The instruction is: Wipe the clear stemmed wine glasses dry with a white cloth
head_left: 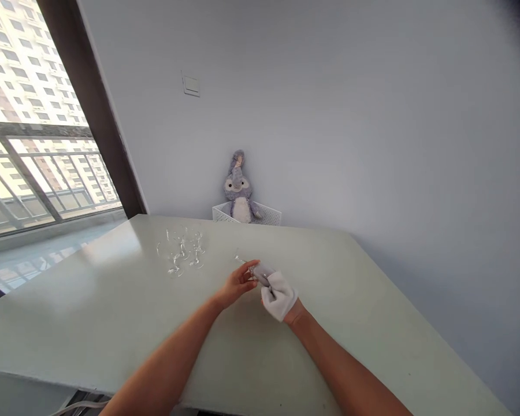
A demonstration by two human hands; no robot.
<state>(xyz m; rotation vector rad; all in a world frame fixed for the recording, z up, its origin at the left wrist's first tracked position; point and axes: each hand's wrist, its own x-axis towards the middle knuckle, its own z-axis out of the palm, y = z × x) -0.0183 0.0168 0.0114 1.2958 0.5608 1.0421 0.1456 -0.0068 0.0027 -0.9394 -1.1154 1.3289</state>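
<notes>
My left hand point(238, 285) pinches a clear stemmed glass point(262, 273) near the bottom of its bowl. The glass lies tilted in the air above the table, its foot pointing away to the upper left and its mouth towards my right hand. A white cloth point(278, 297) drapes over my right hand point(295, 312), hiding most of its fingers. Bunched up, the cloth meets the bowl at its mouth; whether some of it is inside the glass I cannot tell.
Several clear stemmed glasses point(182, 251) stand in a group on the pale table point(134, 323), left of my hands. By the wall, a purple plush toy point(241, 193) sits in a white perforated basket point(269, 216). A window point(39, 133) is at the left.
</notes>
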